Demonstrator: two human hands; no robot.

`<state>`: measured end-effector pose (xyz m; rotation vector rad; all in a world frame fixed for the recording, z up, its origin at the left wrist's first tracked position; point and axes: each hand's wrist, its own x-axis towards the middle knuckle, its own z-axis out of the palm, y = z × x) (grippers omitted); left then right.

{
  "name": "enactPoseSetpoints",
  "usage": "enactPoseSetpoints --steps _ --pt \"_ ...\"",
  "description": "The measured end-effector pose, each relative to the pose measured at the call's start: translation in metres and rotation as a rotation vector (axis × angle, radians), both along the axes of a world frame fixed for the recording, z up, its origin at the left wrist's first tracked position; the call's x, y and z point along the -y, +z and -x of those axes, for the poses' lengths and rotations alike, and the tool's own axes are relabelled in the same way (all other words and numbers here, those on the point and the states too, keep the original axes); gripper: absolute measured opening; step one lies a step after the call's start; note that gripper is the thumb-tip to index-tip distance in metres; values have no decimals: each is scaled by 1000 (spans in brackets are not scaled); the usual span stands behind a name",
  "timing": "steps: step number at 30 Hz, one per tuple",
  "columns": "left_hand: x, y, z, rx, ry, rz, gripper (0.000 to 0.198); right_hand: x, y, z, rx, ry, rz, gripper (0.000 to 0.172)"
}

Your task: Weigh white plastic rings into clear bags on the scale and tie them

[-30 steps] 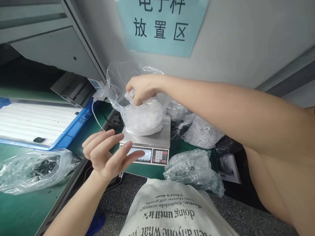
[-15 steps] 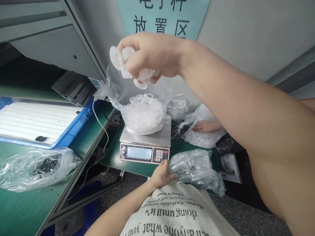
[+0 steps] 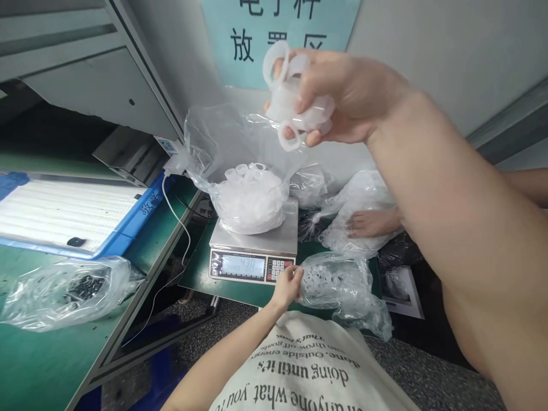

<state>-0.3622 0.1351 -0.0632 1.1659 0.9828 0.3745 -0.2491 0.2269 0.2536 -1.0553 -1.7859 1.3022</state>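
Observation:
Above and right of the scale, my right hand [image 3: 338,94] is closed around a cluster of translucent white plastic rings [image 3: 286,105]. A clear open bag [image 3: 252,208], filled with more of these rings, sits on the steel pan of a digital scale [image 3: 253,265]. The display appears to read 430. By the scale's keypad, my left hand [image 3: 287,288] has its fingers pinched at the edge of a second clear plastic bag [image 3: 338,279]. Small whitish parts with dark spots show inside that bag.
Another person's hand [image 3: 372,222] rests on a white plastic bag [image 3: 355,194] at right. On the left bench stand a blue tray [image 3: 115,242] and a clear bag with dark parts [image 3: 72,294]. A white cable [image 3: 182,225] hangs between bench and scale table. A blue sign [image 3: 218,34] is behind.
My right hand has moved right with the rings, away from above the open bag. My left hand has shifted slightly up and right, its fingers now pinched at the second bag's edge.

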Motion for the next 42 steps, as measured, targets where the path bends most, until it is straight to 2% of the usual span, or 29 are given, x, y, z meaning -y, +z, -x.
enactPoseSetpoints --steps 2,4,6,7,8,9,10,12,13,15,17,19,23,27,30,33,36,38,40,42 --pt "0 1 -3 22 23 20 25 17 4 -5 15 12 -26 15" --pt "1 2 -5 37 38 44 30 40 5 -12 51 -56 -60 16" --pt "4 3 -8 46 49 74 34 65 -6 -22 47 -152 -72 11" --pt "5 4 -9 50 56 88 36 78 -18 -28 28 -187 -55 5" --pt "6 5 -10 51 66 100 39 91 -34 -35 -14 -206 -28 9" --pt "7 5 -11 52 80 110 40 102 -55 -42 -46 -216 27 22" --pt "7 6 -12 53 96 118 42 113 -79 -48 -28 -268 99 25" --pt "9 7 -13 56 135 129 42 128 -132 -60 38 -248 188 33" --pt "9 7 -14 60 152 134 42 133 -158 -63 94 -249 238 37" --pt "12 8 -15 67 174 147 41 138 -200 -66 328 -248 363 34" --pt "14 7 -17 66 181 161 40 139 -227 -62 580 -181 398 33" --pt "17 6 -20 50 189 171 39 138 -240 -55 753 -87 395 35" --pt "18 1 -26 4 183 169 38 137 -249 -47 914 10 308 19" --pt "16 0 -26 -21 177 98 38 139 -263 -51 1113 32 176 24" --pt "13 2 -22 -18 174 40 40 143 -269 -55 1064 74 227 28" --pt "13 5 -18 9 147 4 37 146 -266 -54 1057 167 362 36" --pt "14 6 -15 5 131 0 33 143 -252 -51 1134 237 426 40" --pt "14 5 -14 -10 124 23 32 136 -234 -51 1121 230 426 40" --pt "15 5 -12 -7 110 58 29 128 -208 -54 1064 197 420 40" --pt "16 5 -9 14 96 86 26 118 -172 -58 1015 180 379 38"
